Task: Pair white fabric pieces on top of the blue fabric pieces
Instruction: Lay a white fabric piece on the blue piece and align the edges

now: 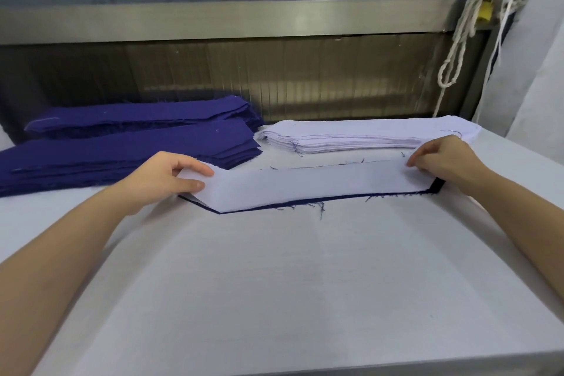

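Observation:
A long white fabric piece (311, 186) lies on a blue fabric piece (305, 199), whose dark edge shows along the near side and at the right end. My left hand (161, 180) pinches the white piece's left end between thumb and fingers. My right hand (442, 159) holds its right end with curled fingers. Behind them sits a stack of white pieces (351, 134). Two stacks of blue pieces (122, 149) lie at the back left.
The white padded table (274, 284) spreads wide toward me. A metal rail and dark panel (244, 79) run behind the stacks. White cords (457, 49) hang at the back right beside a pale cloth.

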{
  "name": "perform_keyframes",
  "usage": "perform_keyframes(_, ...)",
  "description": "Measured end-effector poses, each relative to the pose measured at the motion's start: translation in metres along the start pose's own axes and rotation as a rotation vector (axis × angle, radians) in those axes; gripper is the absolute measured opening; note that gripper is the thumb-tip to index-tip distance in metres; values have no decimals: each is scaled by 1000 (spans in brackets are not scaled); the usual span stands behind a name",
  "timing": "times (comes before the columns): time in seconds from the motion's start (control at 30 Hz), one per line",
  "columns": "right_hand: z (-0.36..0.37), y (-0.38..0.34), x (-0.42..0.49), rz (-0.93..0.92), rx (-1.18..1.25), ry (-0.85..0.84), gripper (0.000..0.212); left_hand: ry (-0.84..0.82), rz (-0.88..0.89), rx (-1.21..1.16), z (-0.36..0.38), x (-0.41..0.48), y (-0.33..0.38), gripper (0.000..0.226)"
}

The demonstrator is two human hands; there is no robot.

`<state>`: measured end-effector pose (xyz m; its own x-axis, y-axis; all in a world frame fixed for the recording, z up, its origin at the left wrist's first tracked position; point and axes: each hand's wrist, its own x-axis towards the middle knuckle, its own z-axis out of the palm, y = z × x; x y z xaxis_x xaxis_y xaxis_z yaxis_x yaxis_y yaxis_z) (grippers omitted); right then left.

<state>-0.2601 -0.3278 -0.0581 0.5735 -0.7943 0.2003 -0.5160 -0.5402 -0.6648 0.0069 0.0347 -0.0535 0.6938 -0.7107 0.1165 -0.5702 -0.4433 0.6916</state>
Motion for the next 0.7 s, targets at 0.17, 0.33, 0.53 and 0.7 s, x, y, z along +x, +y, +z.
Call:
perform_keyframes(0.17, 0, 1, 0, -9, -39, -28, 9, -10, -12, 33, 2, 0, 2, 24)
perform_keyframes(0.33, 0, 2, 1, -18, -61, -39, 13, -19, -5, 54, 3, -1, 1, 23)
perform_keyframes(0.53, 1, 1, 1, -2, -108, -27, 21, -34, 13, 80, 5, 0, 1, 23)
perform_keyframes(0.7, 2, 0, 2, 5, -146, -30, 23, -45, 16, 107, 4, 0, 0, 24)
